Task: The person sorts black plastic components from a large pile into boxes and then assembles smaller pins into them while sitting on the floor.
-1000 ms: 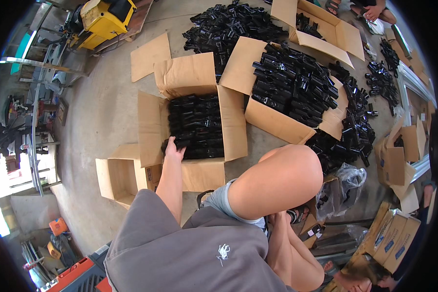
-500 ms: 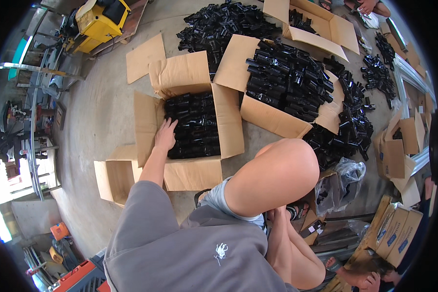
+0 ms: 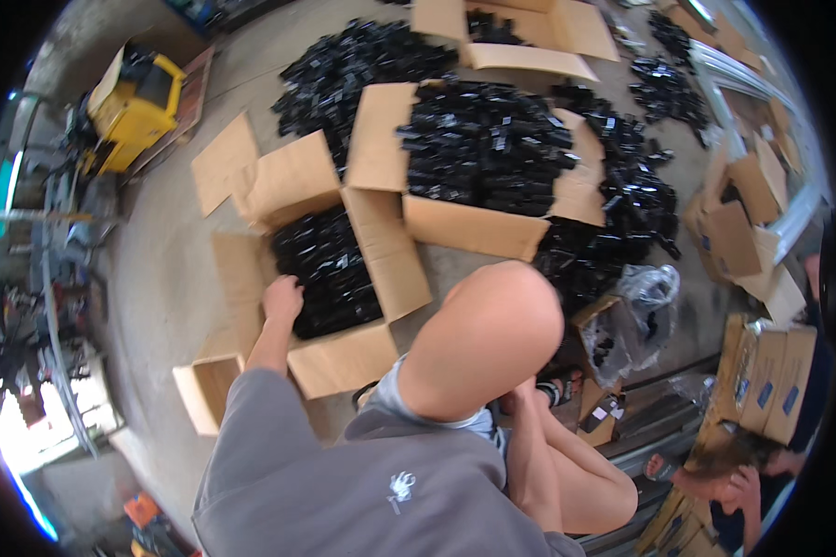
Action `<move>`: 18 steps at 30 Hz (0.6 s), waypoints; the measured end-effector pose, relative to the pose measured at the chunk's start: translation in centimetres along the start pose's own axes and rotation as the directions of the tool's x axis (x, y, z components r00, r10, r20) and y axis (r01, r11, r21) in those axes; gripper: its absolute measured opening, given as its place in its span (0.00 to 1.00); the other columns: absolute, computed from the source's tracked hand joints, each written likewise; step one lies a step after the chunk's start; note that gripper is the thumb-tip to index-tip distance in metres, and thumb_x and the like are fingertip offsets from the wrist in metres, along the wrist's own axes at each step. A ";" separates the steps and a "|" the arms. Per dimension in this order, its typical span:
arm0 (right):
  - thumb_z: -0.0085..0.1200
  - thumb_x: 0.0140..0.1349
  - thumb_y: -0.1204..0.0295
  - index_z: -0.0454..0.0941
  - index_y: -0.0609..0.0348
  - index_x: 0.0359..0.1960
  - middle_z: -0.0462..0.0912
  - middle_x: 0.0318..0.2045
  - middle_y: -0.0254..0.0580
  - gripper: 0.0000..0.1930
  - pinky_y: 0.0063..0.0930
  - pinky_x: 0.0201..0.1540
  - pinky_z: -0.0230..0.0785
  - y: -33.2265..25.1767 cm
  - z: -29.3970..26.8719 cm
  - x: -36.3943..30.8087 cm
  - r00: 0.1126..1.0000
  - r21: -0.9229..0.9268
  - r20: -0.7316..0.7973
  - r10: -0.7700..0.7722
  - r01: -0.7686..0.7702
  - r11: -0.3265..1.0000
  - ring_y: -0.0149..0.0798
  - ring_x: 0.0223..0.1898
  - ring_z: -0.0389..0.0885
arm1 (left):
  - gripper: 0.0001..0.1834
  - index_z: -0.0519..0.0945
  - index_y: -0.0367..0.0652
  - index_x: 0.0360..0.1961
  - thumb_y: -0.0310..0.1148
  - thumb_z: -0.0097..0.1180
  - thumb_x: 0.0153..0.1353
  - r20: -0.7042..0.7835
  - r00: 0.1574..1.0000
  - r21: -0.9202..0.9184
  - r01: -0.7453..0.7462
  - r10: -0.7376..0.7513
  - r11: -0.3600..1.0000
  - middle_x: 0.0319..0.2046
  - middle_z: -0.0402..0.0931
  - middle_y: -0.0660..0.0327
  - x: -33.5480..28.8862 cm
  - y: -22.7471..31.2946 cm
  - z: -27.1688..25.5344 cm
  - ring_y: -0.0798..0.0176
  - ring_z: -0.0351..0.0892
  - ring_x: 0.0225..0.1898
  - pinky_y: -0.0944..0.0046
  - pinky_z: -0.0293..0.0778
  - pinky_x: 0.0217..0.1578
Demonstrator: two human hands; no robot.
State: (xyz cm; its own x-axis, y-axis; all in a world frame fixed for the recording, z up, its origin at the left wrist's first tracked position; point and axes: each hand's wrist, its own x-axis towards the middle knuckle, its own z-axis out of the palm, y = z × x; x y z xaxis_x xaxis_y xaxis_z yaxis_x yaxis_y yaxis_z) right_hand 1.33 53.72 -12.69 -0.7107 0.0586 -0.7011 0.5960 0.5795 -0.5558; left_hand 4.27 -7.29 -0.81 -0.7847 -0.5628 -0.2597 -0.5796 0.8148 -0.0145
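Observation:
My left hand (image 3: 283, 300) is at the left inner edge of an open cardboard box (image 3: 388, 251), its fingers curled and somewhat blurred. Whatever they grip, if anything, is hidden. Beside that hand, glossy black plastic fittings (image 3: 333, 265) lie packed in rows inside the box. My right forearm reaches up beside my bent leg. Only part of my right hand (image 3: 522, 395) shows below the raised knee, and its fingers are hidden.
Another carton (image 3: 474, 227) heaped with black fittings stands to the right. Loose piles (image 3: 362, 70) lie behind and beside it. A small open box (image 3: 209, 390) sits at the near left, and a plastic bag (image 3: 632, 325) at right. Another person's hand (image 3: 741, 487) shows at lower right.
The view has turned and shifted, so the boxes appear tilted and further left. My left hand has drawn back from atop the fittings to the box's left edge, and its fingers have curled.

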 end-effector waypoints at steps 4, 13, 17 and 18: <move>0.53 0.68 0.56 0.84 0.67 0.52 0.88 0.47 0.62 0.24 0.44 0.57 0.76 -1.5 -0.6 0.0 0.998 -0.131 0.053 0.025 -0.017 0.991 0.56 0.53 0.87 | 0.10 0.83 0.45 0.35 0.39 0.67 0.63 -0.339 0.938 -0.382 -0.065 -0.074 0.922 0.34 0.86 0.56 1.4 11.5 -8.4 0.48 0.86 0.38 0.50 0.78 0.39; 0.53 0.70 0.57 0.83 0.68 0.52 0.89 0.42 0.57 0.24 0.38 0.49 0.79 -4.3 -2.6 -1.8 0.996 -0.078 -0.034 0.080 -0.082 0.994 0.47 0.43 0.90 | 0.12 0.88 0.47 0.43 0.40 0.57 0.72 -0.607 0.728 -0.407 -0.629 0.319 0.662 0.37 0.87 0.53 17.4 34.9 -20.3 0.42 0.86 0.40 0.49 0.80 0.42; 0.53 0.70 0.58 0.83 0.68 0.52 0.90 0.40 0.55 0.23 0.37 0.47 0.79 -3.8 -1.9 -2.0 0.999 -0.141 -0.004 0.040 -0.041 0.989 0.44 0.40 0.90 | 0.22 0.86 0.45 0.52 0.50 0.61 0.67 -0.459 0.864 -0.409 -0.411 0.206 0.815 0.47 0.87 0.50 26.7 39.8 -22.2 0.44 0.86 0.50 0.49 0.81 0.50; 0.54 0.71 0.58 0.83 0.67 0.53 0.90 0.41 0.55 0.23 0.37 0.48 0.79 -3.8 -1.8 -2.0 0.998 -0.135 -0.004 0.058 -0.058 0.989 0.44 0.41 0.90 | 0.27 0.84 0.44 0.54 0.54 0.65 0.64 -0.378 0.918 -0.356 -0.260 0.116 0.898 0.50 0.86 0.49 28.1 41.3 -22.2 0.45 0.86 0.53 0.50 0.81 0.53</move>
State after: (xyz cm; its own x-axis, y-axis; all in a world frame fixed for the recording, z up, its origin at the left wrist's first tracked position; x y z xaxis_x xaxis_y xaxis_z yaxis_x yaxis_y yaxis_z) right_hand -0.17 52.91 -8.38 -0.6764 0.0950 -0.7304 0.5801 0.6797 -0.4489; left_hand -46.61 7.45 12.75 -0.8711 -0.4750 0.1248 -0.3945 0.8281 0.3982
